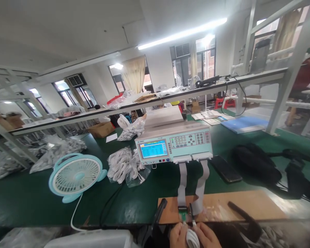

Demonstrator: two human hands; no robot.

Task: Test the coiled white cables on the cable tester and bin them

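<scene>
Just below the tester, both hands, the left hand and right hand, pinch a coiled white cable whose plug sits at the green fixture, apparently mid-test, with a bag of cables left of the tester seemingly waiting.

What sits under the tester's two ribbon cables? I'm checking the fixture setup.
Under the ribbon cables lies the green bench mat, then a wooden board. Their ends meet a small green connector, where both hands hold a white cable. The connector's underside is hidden.

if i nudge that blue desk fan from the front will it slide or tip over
The blue fan probably tips before it slides: it stands upright on small feet with a wide round face. It looks like light plastic, and its white cord trailing off the table edge might tug it.
</scene>
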